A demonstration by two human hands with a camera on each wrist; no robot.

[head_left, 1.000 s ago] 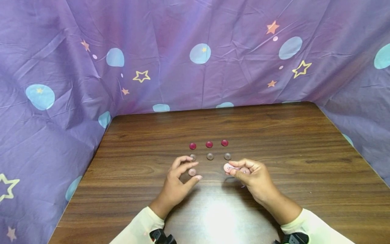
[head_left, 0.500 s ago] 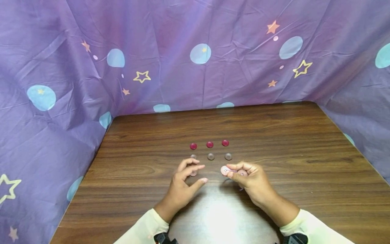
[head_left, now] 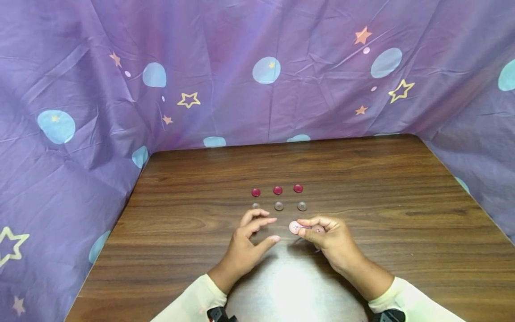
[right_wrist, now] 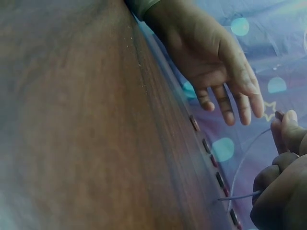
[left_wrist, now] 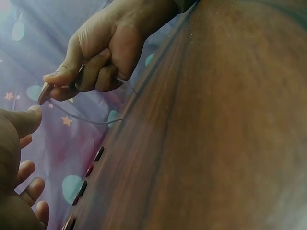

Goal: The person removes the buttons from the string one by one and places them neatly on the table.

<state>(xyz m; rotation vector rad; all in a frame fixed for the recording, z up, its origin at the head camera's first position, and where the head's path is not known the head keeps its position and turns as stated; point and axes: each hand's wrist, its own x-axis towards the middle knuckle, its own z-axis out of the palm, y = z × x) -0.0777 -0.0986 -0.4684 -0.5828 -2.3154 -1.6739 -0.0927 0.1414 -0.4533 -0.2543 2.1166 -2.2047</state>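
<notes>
Between thumb and index finger my right hand point(head_left: 339, 243) pinches a pale pink button point(head_left: 294, 227), raised over the table. A second pink button point(head_left: 318, 228) shows behind that thumb, within the same hand. Thin lavender cord point(left_wrist: 84, 119) hangs from the right hand in a loose loop, clear in both wrist views. My left hand point(head_left: 247, 246) is held to the left of the pinched button, fingers spread and holding nothing. In the left wrist view its thumb tip comes right up to the button's edge. The pink button on the table is hidden behind the left hand.
Beyond the hands, three brownish-grey buttons point(head_left: 279, 206) lie in a row on the wooden table point(head_left: 362, 179); the left hand partly covers the leftmost. Farther back is a row of three dark red buttons point(head_left: 277, 190). A purple patterned cloth point(head_left: 225, 67) hangs behind.
My left hand has shifted right, toward the right hand, covering the pink button on the table. My right hand has moved slightly left and nearer with its pinched button.
</notes>
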